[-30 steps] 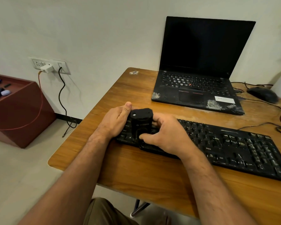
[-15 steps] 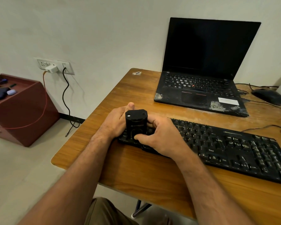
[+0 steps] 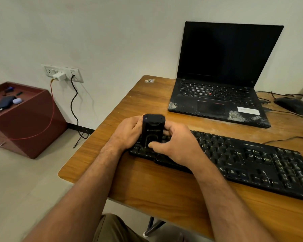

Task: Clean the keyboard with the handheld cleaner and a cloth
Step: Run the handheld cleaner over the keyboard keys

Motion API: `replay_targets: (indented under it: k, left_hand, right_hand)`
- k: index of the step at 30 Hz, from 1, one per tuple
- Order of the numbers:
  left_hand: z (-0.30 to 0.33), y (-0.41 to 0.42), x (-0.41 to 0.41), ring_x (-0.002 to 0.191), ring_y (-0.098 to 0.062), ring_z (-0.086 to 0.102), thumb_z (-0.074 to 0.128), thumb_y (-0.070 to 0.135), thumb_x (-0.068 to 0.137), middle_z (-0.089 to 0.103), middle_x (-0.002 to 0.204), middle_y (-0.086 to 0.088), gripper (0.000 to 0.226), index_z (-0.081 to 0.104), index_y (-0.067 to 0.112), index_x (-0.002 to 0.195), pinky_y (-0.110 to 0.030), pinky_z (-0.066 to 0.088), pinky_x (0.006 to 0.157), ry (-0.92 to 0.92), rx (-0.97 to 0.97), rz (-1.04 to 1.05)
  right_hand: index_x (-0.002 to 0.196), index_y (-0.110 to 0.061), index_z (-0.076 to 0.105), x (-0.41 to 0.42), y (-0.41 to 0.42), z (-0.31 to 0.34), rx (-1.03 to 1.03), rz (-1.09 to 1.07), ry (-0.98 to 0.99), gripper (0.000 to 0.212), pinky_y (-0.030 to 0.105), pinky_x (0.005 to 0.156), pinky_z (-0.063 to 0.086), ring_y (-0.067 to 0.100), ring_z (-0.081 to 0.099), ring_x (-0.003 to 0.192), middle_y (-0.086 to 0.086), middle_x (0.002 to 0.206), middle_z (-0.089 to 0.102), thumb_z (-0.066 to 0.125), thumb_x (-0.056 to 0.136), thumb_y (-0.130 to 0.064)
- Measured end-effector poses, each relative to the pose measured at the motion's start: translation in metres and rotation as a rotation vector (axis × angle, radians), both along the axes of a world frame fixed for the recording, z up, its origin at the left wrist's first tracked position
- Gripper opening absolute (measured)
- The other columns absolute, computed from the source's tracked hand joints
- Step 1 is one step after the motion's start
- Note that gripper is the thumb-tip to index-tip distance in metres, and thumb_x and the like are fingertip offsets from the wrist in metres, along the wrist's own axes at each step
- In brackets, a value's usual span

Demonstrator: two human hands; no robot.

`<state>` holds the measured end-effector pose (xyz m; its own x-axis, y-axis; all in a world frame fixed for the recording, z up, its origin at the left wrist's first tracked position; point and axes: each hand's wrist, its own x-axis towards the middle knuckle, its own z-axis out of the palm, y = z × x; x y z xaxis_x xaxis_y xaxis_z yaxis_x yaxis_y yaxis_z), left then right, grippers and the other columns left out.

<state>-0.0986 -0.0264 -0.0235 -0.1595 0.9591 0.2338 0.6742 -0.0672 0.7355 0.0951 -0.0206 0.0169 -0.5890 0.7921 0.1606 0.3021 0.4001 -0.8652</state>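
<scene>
A black handheld cleaner [image 3: 153, 127] stands upright on the left end of the black keyboard [image 3: 248, 159]. My left hand [image 3: 128, 132] grips the cleaner from the left. My right hand [image 3: 177, 145] holds it from the right, with the thumb across its front face. The keyboard lies across the wooden desk [image 3: 164, 186] and runs off to the right. The keys under both hands are hidden. No cloth is in view.
An open black laptop [image 3: 222, 81] with a dark screen sits behind the keyboard. A black mouse [image 3: 292, 104] and cables lie at the far right. On the floor to the left stands a red-brown box [image 3: 24, 123] under a wall socket [image 3: 63, 73].
The cleaner has shifted slightly left along the keyboard and now shows more of its front face. Both hands stay around it. The view has moved a little.
</scene>
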Motion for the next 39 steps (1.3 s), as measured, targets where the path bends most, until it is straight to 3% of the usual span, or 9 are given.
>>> replay_targets:
  k: [5, 10, 14, 17, 23, 26, 29, 31, 39]
  left_hand:
    - [0.003, 0.0, 0.001, 0.068, 0.005, 0.058, 0.044, 0.039, 0.106, 0.064, 0.072, 0.028, 0.042, 0.062, 0.05, 0.07, -0.026, 0.041, 0.067, -0.012, -0.017, -0.019]
    - [0.005, 0.0, 0.001, 0.076, 0.007, 0.062, 0.053, 0.03, 0.103, 0.066, 0.077, 0.033, 0.044, 0.064, 0.061, 0.074, -0.026, 0.045, 0.073, -0.011, -0.041, -0.008]
    - [0.003, 0.0, 0.0, 0.096, 0.003, 0.063, 0.055, 0.027, 0.101, 0.07, 0.096, 0.026, 0.025, 0.072, 0.045, 0.101, -0.034, 0.051, 0.094, -0.026, -0.048, -0.024]
    - [0.001, 0.001, -0.004, 0.109, -0.001, 0.063, 0.057, 0.036, 0.097, 0.071, 0.113, 0.022, 0.025, 0.072, 0.037, 0.118, -0.04, 0.049, 0.103, -0.026, -0.051, -0.029]
    - [0.0, 0.003, -0.004, 0.112, 0.001, 0.062, 0.061, 0.036, 0.096, 0.07, 0.118, 0.021, 0.025, 0.071, 0.039, 0.119, -0.041, 0.049, 0.105, 0.001, -0.035, -0.021]
    - [0.001, 0.002, -0.002, 0.11, 0.002, 0.063, 0.058, 0.045, 0.09, 0.071, 0.115, 0.023, 0.03, 0.072, 0.04, 0.117, -0.039, 0.05, 0.104, -0.009, -0.037, -0.021]
    - [0.0, 0.002, -0.002, 0.097, 0.001, 0.067, 0.058, 0.03, 0.098, 0.074, 0.1, 0.021, 0.02, 0.075, 0.035, 0.106, -0.036, 0.054, 0.095, -0.062, -0.043, -0.011]
    - [0.001, 0.002, -0.001, 0.087, 0.002, 0.067, 0.055, 0.021, 0.101, 0.073, 0.089, 0.021, 0.024, 0.073, 0.037, 0.096, -0.031, 0.053, 0.088, -0.075, -0.042, 0.001]
    - [0.001, 0.002, -0.001, 0.099, 0.001, 0.065, 0.055, 0.021, 0.102, 0.073, 0.102, 0.02, 0.026, 0.074, 0.038, 0.106, -0.025, 0.048, 0.092, -0.103, -0.049, -0.001]
  right_hand:
    - [0.122, -0.03, 0.065, 0.006, 0.005, 0.001, 0.061, -0.145, -0.029, 0.044, 0.014, 0.059, 0.055, -0.003, 0.067, 0.075, -0.018, 0.093, 0.068, 0.079, 0.082, -0.018]
    - [0.116, -0.034, 0.068, 0.008, 0.008, 0.009, 0.03, 0.015, -0.113, 0.043, 0.018, 0.066, 0.058, -0.002, 0.069, 0.08, -0.018, 0.094, 0.072, 0.082, 0.078, -0.017]
    - [0.12, -0.031, 0.067, 0.009, 0.025, 0.017, 0.14, -0.084, -0.163, 0.044, 0.013, 0.07, 0.051, 0.0, 0.067, 0.089, -0.016, 0.099, 0.072, 0.079, 0.08, -0.02]
    - [0.116, -0.036, 0.067, 0.018, 0.021, 0.013, 0.044, -0.051, -0.08, 0.043, 0.008, 0.071, 0.05, -0.006, 0.066, 0.091, -0.021, 0.097, 0.071, 0.081, 0.079, -0.019]
    - [0.12, -0.031, 0.066, 0.024, 0.022, 0.008, 0.105, -0.188, -0.082, 0.043, 0.022, 0.071, 0.058, 0.001, 0.067, 0.083, -0.016, 0.096, 0.07, 0.08, 0.081, -0.02]
    - [0.119, -0.03, 0.067, 0.028, 0.02, 0.009, 0.059, -0.094, -0.079, 0.046, 0.017, 0.072, 0.057, 0.0, 0.067, 0.084, -0.016, 0.095, 0.071, 0.082, 0.078, -0.016]
    - [0.118, -0.026, 0.069, 0.024, 0.015, 0.006, 0.031, 0.024, -0.08, 0.044, 0.019, 0.07, 0.058, 0.001, 0.069, 0.081, -0.012, 0.095, 0.073, 0.082, 0.078, -0.011]
    - [0.12, -0.025, 0.068, 0.016, 0.019, 0.002, 0.083, -0.054, -0.075, 0.043, 0.018, 0.064, 0.057, 0.001, 0.068, 0.077, -0.013, 0.094, 0.071, 0.079, 0.08, -0.013]
    - [0.117, -0.028, 0.068, 0.013, 0.034, -0.001, 0.106, -0.167, -0.081, 0.042, 0.022, 0.067, 0.059, 0.004, 0.068, 0.078, -0.013, 0.095, 0.072, 0.081, 0.079, -0.018]
